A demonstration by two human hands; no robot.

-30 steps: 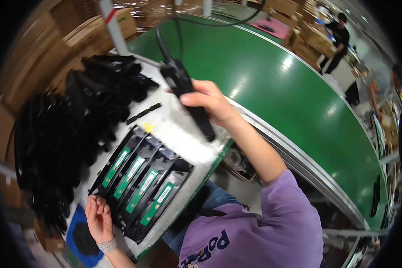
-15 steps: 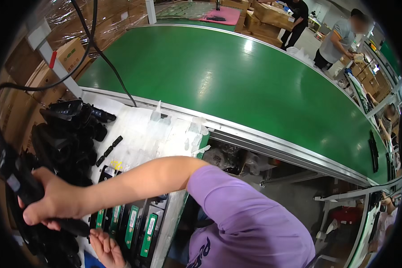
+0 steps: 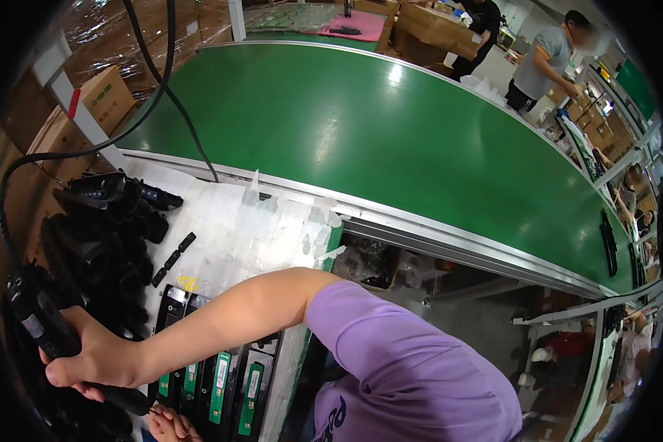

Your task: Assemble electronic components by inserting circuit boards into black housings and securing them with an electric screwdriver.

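Note:
My right hand [image 3: 103, 352] is closed around a black corded electric screwdriver [image 3: 46, 318], its arm reaching across the bench from the right. The tool tilts down, with its dark nose [image 3: 129, 400] close to my left hand [image 3: 171, 425]. The left hand's fingers are curled together at the lower edge; what they hold, if anything, is hidden. Beside it, narrow green circuit boards [image 3: 251, 398] with white labels sit in long black housings [image 3: 267, 361], partly covered by my right forearm.
Black plastic parts [image 3: 96, 250] are heaped at the left of the white-covered bench [image 3: 221, 228]. A slim black strip [image 3: 174, 259] lies near them. Beyond runs a green conveyor belt [image 3: 390, 155]. The tool's cable [image 3: 88, 149] loops overhead. Cartons [image 3: 110, 96] stand left; people work far right.
The view has shifted a little. My right hand and the screwdriver appear slightly lower, and my left hand sits nearer the lower edge. The screwdriver stays in my right hand.

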